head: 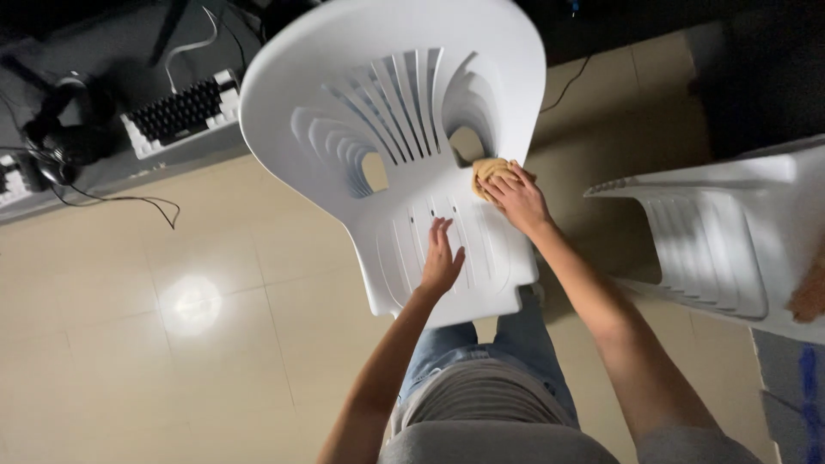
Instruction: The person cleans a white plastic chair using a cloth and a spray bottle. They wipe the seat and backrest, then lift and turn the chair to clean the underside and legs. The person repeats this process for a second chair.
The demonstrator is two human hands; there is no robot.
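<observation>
Wiping is the step in hand: the right hand (518,199) closes over a tan cloth (490,172) pressed to the white chair (387,112) where seat meets back, while the left hand (441,262) lies open and flat on the seat, steadying it. The chair stands on the tiled floor (129,283) just before the person, its back away from them, its length running up the frame. Judging by this, the next stroke needs firm pressure along the slats.
</observation>
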